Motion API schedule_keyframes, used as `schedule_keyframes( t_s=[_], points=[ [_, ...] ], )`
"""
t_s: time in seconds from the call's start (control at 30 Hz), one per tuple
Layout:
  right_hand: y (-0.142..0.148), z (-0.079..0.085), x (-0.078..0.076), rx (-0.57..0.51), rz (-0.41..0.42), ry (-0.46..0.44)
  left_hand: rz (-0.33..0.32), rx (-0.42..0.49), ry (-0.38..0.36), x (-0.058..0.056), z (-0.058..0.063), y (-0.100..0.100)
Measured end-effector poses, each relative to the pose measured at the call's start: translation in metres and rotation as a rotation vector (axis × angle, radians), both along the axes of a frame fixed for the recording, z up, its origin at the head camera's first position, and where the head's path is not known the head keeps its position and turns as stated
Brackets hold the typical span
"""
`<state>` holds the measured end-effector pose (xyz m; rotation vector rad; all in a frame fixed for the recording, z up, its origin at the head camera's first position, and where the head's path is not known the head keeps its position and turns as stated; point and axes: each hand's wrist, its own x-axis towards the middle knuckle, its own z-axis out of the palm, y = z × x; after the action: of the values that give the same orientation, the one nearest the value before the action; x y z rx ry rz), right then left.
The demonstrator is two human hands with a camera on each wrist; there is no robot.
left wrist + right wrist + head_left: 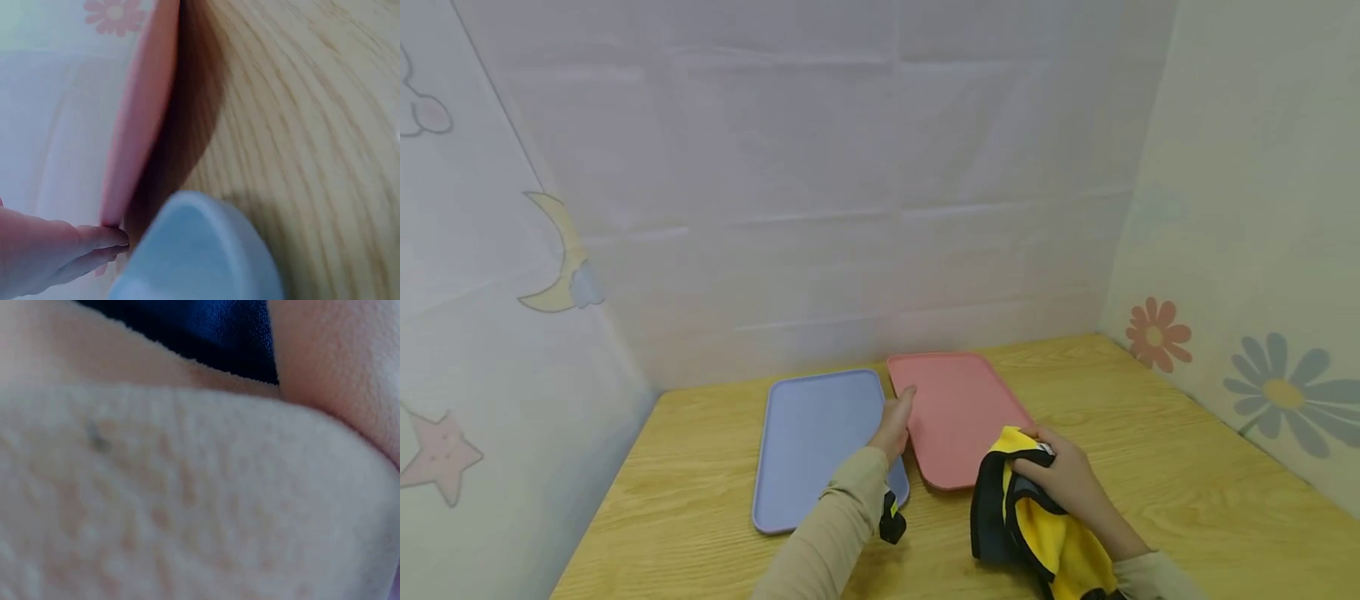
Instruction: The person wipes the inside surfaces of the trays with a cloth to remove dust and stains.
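Observation:
My left hand (893, 425) is at the left edge of a pink tray (955, 417). In the left wrist view its straight fingers (94, 237) touch the corner of the pink rim (140, 119), and a dark shadow lies beneath that rim. A blue tray (820, 450) lies to the left of the hand, its rounded corner (240, 250) close by. My right hand (1063, 479) grips a bunched yellow-and-black cloth (1045, 533) with dark trim at the pink tray's near right corner. Blurred skin and a dark blue patch (231, 337) fill most of the right wrist view.
Both trays lie on a wood-grain table (692, 492). A pale sheet wall (820, 183) stands behind it, with patterned sheets at left and right. A small black item (891, 521) shows beside the left wrist.

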<state>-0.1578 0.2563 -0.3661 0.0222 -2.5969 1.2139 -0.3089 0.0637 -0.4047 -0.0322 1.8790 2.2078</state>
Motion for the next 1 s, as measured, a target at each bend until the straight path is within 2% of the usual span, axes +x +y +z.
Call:
schedule_keyframes(
  t_s=[0.13, 0.27, 0.33, 0.43, 0.53, 0.57, 0.67, 0.77, 0.8, 0.83, 0.9, 1.0],
  points=[
    [0.001, -0.001, 0.000, 0.000, 0.003, 0.003, -0.016, 0.011, 0.011, -0.002, -0.004, -0.005],
    [0.003, -0.001, 0.001, -0.006, 0.002, -0.013, -0.076, 0.088, 0.031, 0.000, -0.004, -0.011],
    [0.003, 0.000, 0.002, -0.006, 0.001, -0.026, -0.083, 0.113, 0.037, 0.003, -0.002, -0.012],
    [0.007, 0.003, 0.004, 0.015, -0.005, -0.020, -0.020, 0.046, 0.069, 0.006, 0.001, -0.010],
    [0.015, 0.009, 0.006, 0.058, -0.016, 0.018, 0.032, 0.026, 0.125, 0.003, -0.001, -0.008],
    [0.019, 0.011, 0.007, 0.072, -0.020, 0.029, 0.021, 0.054, 0.174, -0.007, -0.011, -0.007],
    [0.033, 0.019, 0.009, 0.133, -0.036, 0.025, -0.034, 0.156, 0.190, -0.006, -0.012, -0.009],
    [0.050, 0.025, 0.011, 0.218, -0.042, -0.020, -0.052, 0.180, 0.148, 0.005, -0.003, -0.015],
    [0.057, 0.027, 0.012, 0.252, -0.040, -0.038, -0.038, 0.151, 0.104, 0.019, 0.011, -0.019],
    [0.064, 0.028, 0.012, 0.286, -0.033, -0.052, -0.033, 0.135, 0.093, 0.024, 0.015, -0.021],
    [0.079, 0.030, 0.013, 0.345, -0.015, -0.086, -0.028, 0.117, 0.072, 0.033, 0.022, -0.028],
    [0.099, 0.029, 0.011, 0.435, 0.033, -0.124, -0.036, 0.111, 0.068, 0.038, 0.026, -0.034]
  ],
)
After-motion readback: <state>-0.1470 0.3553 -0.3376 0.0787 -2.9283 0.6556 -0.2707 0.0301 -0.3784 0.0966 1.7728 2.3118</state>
